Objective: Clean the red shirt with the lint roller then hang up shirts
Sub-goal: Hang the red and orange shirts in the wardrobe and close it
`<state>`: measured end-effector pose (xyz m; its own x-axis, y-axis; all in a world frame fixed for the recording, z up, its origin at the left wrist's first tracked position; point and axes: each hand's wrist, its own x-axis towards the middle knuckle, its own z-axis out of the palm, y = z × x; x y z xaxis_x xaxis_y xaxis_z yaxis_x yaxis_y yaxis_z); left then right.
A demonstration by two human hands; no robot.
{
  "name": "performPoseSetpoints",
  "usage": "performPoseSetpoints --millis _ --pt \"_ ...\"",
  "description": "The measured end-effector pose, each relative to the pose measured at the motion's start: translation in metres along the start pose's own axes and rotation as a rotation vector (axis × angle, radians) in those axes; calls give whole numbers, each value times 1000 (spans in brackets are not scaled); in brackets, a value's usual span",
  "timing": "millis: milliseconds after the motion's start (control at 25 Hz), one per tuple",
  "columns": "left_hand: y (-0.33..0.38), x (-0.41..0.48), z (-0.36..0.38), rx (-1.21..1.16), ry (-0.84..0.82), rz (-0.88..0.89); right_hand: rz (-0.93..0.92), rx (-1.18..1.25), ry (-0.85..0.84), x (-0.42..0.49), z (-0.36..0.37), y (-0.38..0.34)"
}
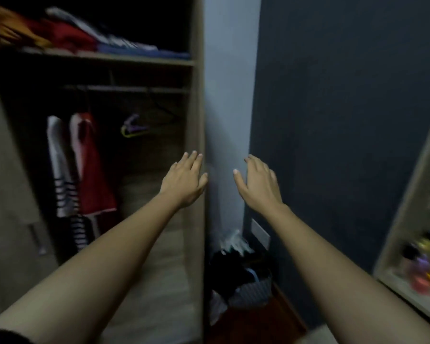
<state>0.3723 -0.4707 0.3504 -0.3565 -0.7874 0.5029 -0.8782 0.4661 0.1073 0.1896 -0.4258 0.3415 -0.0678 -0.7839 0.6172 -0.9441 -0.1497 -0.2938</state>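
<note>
A red shirt (93,170) hangs from the rail (134,89) inside the open wardrobe, at the left. Beside it, further left, hangs a white shirt with dark stripes (60,170). Empty hangers, one purple and yellow (132,126), sit on the rail to the right of the shirts. My left hand (185,181) is stretched out in front of the wardrobe's right side panel, fingers apart and holding nothing. My right hand (258,184) is held out next to it in front of the wall, also empty with fingers spread. No lint roller is in sight.
Folded clothes (67,36) lie on the wardrobe's upper shelf. A basket with dark clothes (246,276) stands on the floor between wardrobe and dark wall. A shelf with small bottles (425,269) is at the right edge. The wardrobe door (8,194) stands open at the left.
</note>
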Motion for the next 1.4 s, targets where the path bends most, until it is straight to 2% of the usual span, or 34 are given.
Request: performPoseSetpoints --millis 240,480,760,1080,1200,1320,1400 --pt "-163 16 -108 118 124 -37 -169 5 60 103 49 -162" --pt "-250 32 -155 146 177 9 -273 -32 90 162 82 -238" --pt "-308 98 -187 208 304 40 -378 -102 190 274 72 -267" --pt "-365 233 -233 544 464 189 -518 -192 357 400 65 -269" --pt "-381 274 -236 637 456 183 -558 -238 322 438 71 -270" --pt "-387 302 -235 728 387 141 -542 -221 243 460 88 -275" --pt "-388 320 -240 723 403 123 -516 -181 213 472 99 -281"
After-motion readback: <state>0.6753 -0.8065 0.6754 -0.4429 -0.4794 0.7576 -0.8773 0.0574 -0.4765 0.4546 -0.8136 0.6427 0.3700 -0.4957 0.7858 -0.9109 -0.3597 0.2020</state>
